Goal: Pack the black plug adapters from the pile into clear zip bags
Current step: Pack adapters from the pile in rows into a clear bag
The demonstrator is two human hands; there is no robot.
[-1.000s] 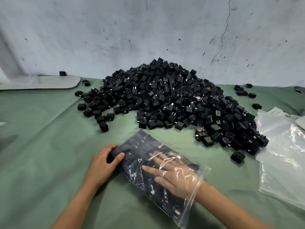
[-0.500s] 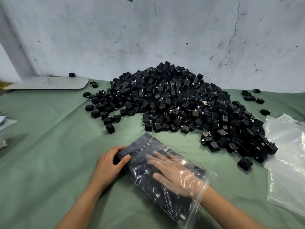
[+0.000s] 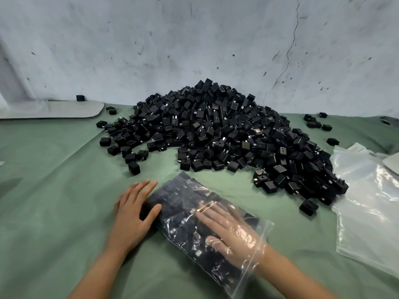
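You are laying your right hand [image 3: 226, 231] flat inside the clear zip bag [image 3: 181, 199]. Its fingers are spread and nearly straight, pressing down on the black adapters [image 3: 172, 212] in it rather than gripping any. This looks like levelling them into an even layer so the bag will lie flat and close.

Your left hand [image 3: 133, 214] is resting on the green cloth [image 3: 54, 190] just beside the bag's left edge, fingers straight, thumb touching the plastic, holding nothing. It seems to be bracing the bag so the load is not sliding away from your push.

The bag is lying slantwise in front of you, open mouth round your right wrist, closed end toward the pile [image 3: 216, 130], which is heaped against the wall [image 3: 194, 39] just beyond.

A stack of empty bags [image 3: 371, 201] is waiting at your right, touching the pile's edge, and a loose adapter [image 3: 308, 207] is sitting between it and your bag. Nothing is blocking your hands, though the mouth is draped over your wrist, so you will need to draw that hand out before sealing.
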